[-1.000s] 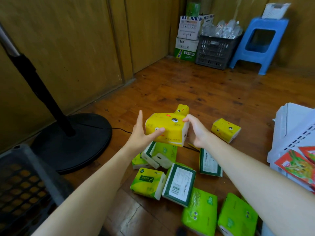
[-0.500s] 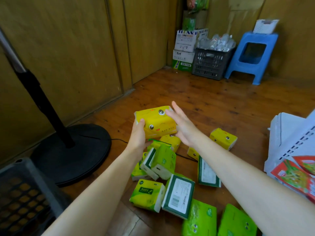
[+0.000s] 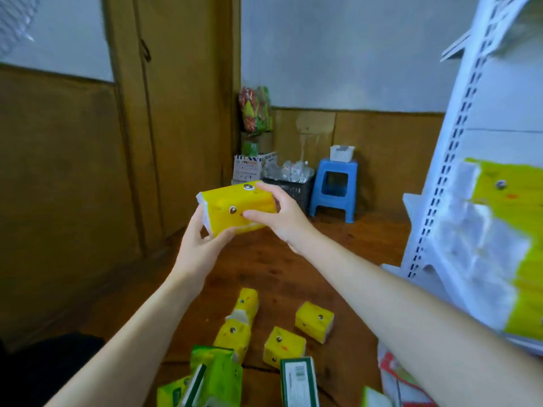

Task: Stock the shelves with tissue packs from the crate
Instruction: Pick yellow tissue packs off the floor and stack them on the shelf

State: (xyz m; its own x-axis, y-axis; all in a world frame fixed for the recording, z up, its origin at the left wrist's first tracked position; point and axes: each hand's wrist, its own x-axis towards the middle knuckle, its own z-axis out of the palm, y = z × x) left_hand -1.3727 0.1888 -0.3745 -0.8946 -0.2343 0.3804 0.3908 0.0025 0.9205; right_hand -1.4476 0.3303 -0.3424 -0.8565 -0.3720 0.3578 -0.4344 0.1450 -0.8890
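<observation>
A yellow tissue pack (image 3: 227,205) with a cartoon face is held up at chest height between both hands. My left hand (image 3: 199,248) grips its lower left end from below. My right hand (image 3: 282,218) grips its right end, thumb on the front and fingers over the top. Several more yellow packs (image 3: 314,321) and green packs (image 3: 217,374) lie scattered on the wooden floor below. To the right stands the white shelf unit (image 3: 458,133), with yellow tissue packs (image 3: 505,242) stacked on one shelf.
A blue plastic stool (image 3: 335,189) stands by the far wall next to a dark crate (image 3: 291,186) of bottles and cardboard boxes (image 3: 249,167). Wooden panelling and a door (image 3: 182,113) run along the left. Red snack bags (image 3: 393,374) sit low on the shelf unit.
The yellow pack has been lifted well above the pile. My right hand, open beside it half a second ago, now grips it. The view has tilted up and right toward the shelf.
</observation>
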